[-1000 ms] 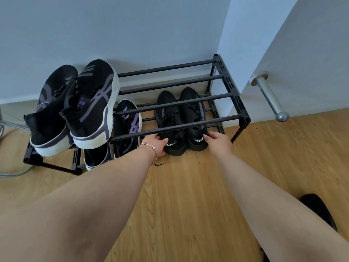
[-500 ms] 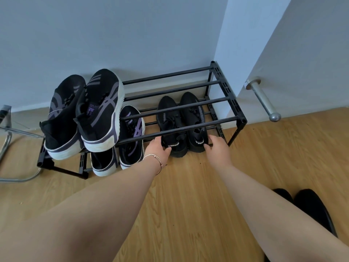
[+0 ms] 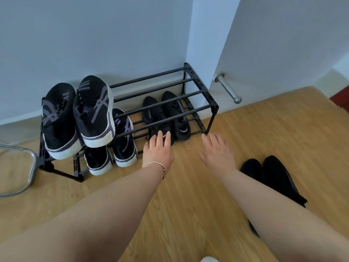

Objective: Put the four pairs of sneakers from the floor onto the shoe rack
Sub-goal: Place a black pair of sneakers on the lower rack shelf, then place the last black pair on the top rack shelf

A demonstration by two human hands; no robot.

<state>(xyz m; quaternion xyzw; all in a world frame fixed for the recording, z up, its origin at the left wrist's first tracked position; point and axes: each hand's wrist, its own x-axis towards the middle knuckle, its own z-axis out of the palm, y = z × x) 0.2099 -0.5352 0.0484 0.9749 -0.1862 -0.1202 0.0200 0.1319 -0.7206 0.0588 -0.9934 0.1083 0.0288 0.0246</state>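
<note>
- The left hand (image 3: 157,151) is spread flat, palm down, gripping nothing; its fingertips (image 3: 160,133) overlap the heel of the nearer black sneaker, though contact cannot be told. A thin bracelet (image 3: 155,164) circles the wrist.
- The right hand (image 3: 217,151) is also spread and empty, hovering over the floor (image 3: 188,195) just in front of the rack's right front leg.
- Just beyond both hands, the black pair (image 3: 170,114) stands on the lower tier of the rack (image 3: 209,103), toes to the wall.
- Left of the left hand, a black-and-purple pair (image 3: 115,146) sits on the same lower tier, heels sticking out over the front edge.
- Above that pair, farther left, a second black-and-purple pair (image 3: 77,116) lies on the top bars, heels hanging over the front.
- Right of the right hand and nearer the person, another black pair (image 3: 268,173) is on the floor, partly hidden by the right forearm.
- Beyond the right hand, a metal door handle (image 3: 227,87) juts out near the rack's far corner.
- Far left, a chrome tube (image 3: 28,171) curves over the floor.
</note>
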